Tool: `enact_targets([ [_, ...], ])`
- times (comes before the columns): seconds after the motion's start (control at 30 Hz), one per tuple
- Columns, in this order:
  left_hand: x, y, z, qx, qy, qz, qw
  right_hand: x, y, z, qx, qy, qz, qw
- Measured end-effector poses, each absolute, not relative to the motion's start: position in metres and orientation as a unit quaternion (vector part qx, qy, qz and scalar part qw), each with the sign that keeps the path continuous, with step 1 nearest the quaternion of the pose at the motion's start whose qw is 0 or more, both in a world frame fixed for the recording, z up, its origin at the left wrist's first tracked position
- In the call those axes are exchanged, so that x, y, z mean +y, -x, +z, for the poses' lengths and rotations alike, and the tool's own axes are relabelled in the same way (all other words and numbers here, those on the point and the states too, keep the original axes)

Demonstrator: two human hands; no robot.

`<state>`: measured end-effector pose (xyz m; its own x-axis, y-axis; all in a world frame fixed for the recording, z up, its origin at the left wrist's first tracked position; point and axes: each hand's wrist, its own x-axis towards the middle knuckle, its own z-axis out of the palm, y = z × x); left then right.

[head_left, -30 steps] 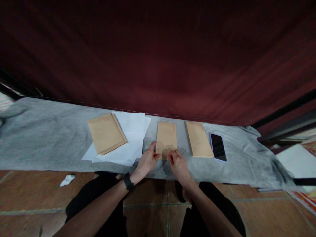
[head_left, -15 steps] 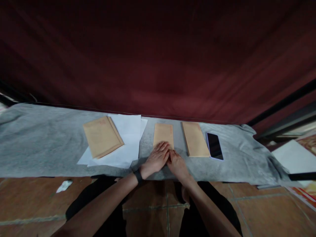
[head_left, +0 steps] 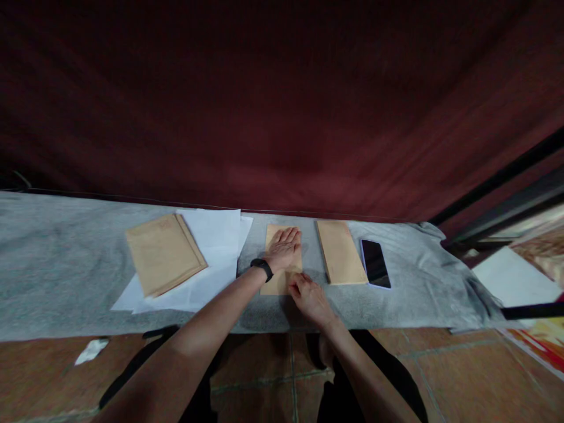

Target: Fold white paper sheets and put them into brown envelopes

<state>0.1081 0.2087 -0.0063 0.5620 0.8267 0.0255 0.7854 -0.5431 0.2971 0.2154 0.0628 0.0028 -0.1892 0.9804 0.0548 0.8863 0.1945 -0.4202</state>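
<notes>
A brown paper envelope (head_left: 277, 284) lies flat on the grey cloth in front of me. My left hand (head_left: 284, 247), with a black band at the wrist, rests flat on its upper part with the fingers stretched out. At the envelope's lower right edge, my right hand (head_left: 307, 294) touches it with curled fingers; whatever may be in them is hidden. To the right sits a neat stack of brown envelopes (head_left: 341, 252). On the left, several more brown envelopes (head_left: 163, 255) lie on white paper sheets (head_left: 220, 252).
A phone (head_left: 375, 264) with a dark screen lies right of the stack. Grey cloth (head_left: 61, 264) covers the narrow surface, backed by a dark red curtain (head_left: 282, 117). Crumpled white tissue (head_left: 91, 351) is on the tiled floor. A white sheet (head_left: 515, 279) shows at far right.
My left hand has slid up the envelope and flattened out. My right hand has come apart from it, down to the envelope's lower edge. The view has shifted slightly.
</notes>
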Motion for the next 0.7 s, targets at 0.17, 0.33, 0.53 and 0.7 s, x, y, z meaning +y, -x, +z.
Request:
enact_targets([
  [0.17, 0.214, -0.109, 0.000, 0.469, -0.873, 0.043, 0.128, 0.062, -0.213, 0.007, -0.752, 0.627, 0.146, 0.141],
  [0.33, 0.173, -0.083, 0.004, 0.421, -0.896, 0.012, 0.139, 0.058, -0.213, 0.005, -0.749, 0.626, 0.157, 0.153],
  [0.53, 0.092, -0.041, 0.000, 0.377, -0.921, 0.010, 0.104, 0.054, -0.216, -0.003, -0.740, 0.635, 0.149, 0.167],
  [0.7, 0.051, -0.021, -0.005, 0.388, -0.919, 0.049, 0.053, 0.052, -0.217, -0.002, -0.730, 0.645, 0.156, 0.163],
])
